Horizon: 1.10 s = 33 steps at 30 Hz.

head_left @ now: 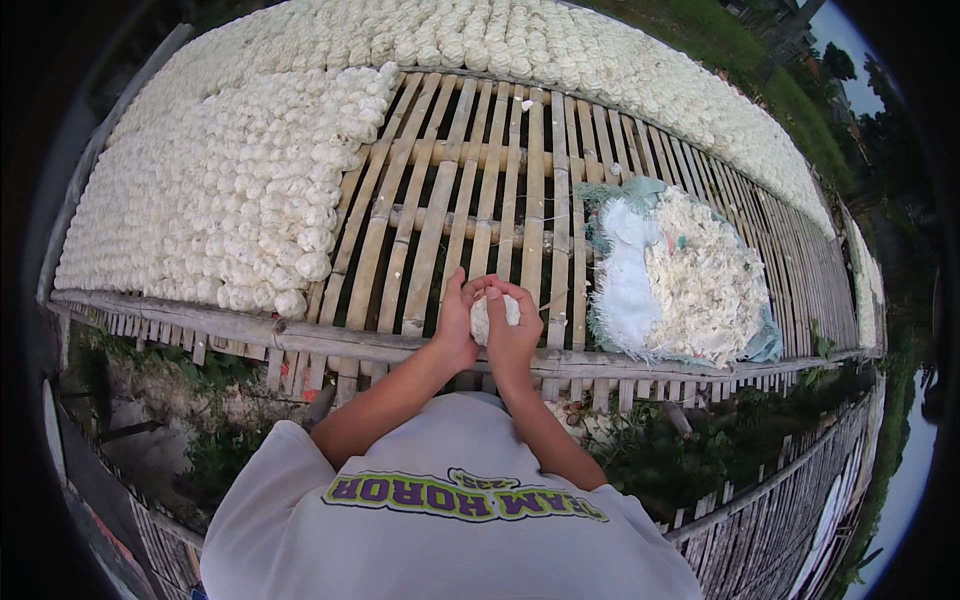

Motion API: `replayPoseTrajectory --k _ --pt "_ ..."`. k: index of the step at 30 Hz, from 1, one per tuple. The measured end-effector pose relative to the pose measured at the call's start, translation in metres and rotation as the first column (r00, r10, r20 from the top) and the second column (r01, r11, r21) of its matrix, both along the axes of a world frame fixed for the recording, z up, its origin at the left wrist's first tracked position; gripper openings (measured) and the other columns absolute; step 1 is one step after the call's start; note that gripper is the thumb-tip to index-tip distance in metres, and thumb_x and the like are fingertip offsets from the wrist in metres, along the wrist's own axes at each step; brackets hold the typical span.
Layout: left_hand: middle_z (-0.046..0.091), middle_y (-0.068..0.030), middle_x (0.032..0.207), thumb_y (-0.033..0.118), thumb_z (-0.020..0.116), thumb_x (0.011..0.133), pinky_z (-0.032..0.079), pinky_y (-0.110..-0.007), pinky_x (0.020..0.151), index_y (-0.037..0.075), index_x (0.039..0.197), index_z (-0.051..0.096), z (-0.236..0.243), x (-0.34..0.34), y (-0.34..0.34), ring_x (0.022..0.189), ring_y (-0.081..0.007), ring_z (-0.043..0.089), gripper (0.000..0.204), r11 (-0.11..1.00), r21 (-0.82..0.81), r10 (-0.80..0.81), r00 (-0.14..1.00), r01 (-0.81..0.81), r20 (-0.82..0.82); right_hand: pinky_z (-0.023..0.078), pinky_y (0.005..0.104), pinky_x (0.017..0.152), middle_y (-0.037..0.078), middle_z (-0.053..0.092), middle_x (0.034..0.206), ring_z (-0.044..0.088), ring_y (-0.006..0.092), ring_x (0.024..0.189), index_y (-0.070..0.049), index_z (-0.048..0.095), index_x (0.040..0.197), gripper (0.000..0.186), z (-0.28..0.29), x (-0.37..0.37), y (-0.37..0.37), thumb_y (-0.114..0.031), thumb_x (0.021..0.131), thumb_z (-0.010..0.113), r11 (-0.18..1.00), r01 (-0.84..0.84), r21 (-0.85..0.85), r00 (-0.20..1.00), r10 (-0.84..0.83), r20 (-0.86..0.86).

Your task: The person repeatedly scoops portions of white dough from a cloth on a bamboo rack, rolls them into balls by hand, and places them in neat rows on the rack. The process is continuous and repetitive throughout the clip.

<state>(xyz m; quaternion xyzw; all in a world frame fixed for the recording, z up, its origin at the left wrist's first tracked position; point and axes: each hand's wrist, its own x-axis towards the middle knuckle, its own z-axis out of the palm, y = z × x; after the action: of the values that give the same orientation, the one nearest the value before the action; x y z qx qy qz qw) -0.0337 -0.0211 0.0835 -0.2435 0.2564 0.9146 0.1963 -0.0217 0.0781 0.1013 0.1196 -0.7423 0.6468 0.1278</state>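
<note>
A whitish, doughy ball (482, 321) is cupped between my two hands, just above the front pole of a bamboo slat rack (440, 250). My left hand (458, 322) wraps its left side, with the fingers pointing up and away. My right hand (515, 330) closes on it from the right, the thumb lying over the top. Part of the ball is hidden by the fingers. To the right of my hands, a heap of crumbly, off-white mash (705, 275) lies on a frayed white and green woven sack (625, 280).
Packed rows of similar pale lumps (210, 190) cover the rack's left side. Another band of them (560, 45) runs along the far edge. A wooden pole (330, 337) borders the near side. Weeds (720, 460) and another slatted rack (780, 530) are at the lower right.
</note>
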Motion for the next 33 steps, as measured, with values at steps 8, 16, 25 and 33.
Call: replayPoseTrajectory --k 8,16,25,33 --pt "0.055 -0.0242 0.151 0.069 0.039 0.107 0.043 -0.057 0.117 0.008 0.142 0.055 -0.007 -0.004 -0.029 0.144 -0.0420 0.051 0.072 0.910 0.382 -0.173 0.985 0.158 0.006 0.055 0.0365 0.090 0.012 0.073 0.109 0.071 0.0254 0.098 0.001 0.073 0.112 0.025 0.003 -0.010 0.010 -0.005 0.088 0.077 0.965 -0.247 0.086 0.947 0.260 -0.192" --pt "0.060 -0.0204 0.144 0.069 0.036 0.107 0.046 -0.053 0.116 0.009 0.139 0.057 -0.012 0.009 -0.008 0.136 -0.0379 0.058 0.071 0.833 0.551 0.078 0.974 0.053 -0.211 0.055 0.0368 0.092 0.015 0.071 0.116 0.070 0.0268 0.104 0.000 0.074 0.116 0.025 0.008 -0.001 -0.004 -0.006 0.091 0.075 0.984 -0.167 0.070 0.978 0.174 -0.115" --pt "0.066 -0.0136 0.135 0.071 0.035 0.103 0.046 -0.054 0.111 0.013 0.138 0.062 0.021 0.013 -0.003 0.127 -0.0333 0.063 0.072 0.989 0.093 0.104 0.983 -0.119 0.148 0.056 0.0366 0.082 0.013 0.072 0.100 0.071 0.0227 0.094 0.001 0.071 0.101 0.015 0.004 -0.007 -0.002 -0.004 0.088 0.079 0.990 -0.024 -0.137 0.993 0.040 0.115" --pt "0.053 -0.0258 0.153 0.074 0.039 0.103 0.041 -0.057 0.118 0.005 0.146 0.052 0.006 0.005 -0.027 0.143 -0.0430 0.051 0.082 0.867 0.435 -0.227 0.970 0.242 -0.087 0.053 0.0373 0.096 0.015 0.069 0.117 0.068 0.0256 0.106 0.001 0.070 0.119 0.034 0.004 0.003 0.008 -0.012 0.089 0.078 0.947 -0.287 0.144 0.936 0.309 -0.169"
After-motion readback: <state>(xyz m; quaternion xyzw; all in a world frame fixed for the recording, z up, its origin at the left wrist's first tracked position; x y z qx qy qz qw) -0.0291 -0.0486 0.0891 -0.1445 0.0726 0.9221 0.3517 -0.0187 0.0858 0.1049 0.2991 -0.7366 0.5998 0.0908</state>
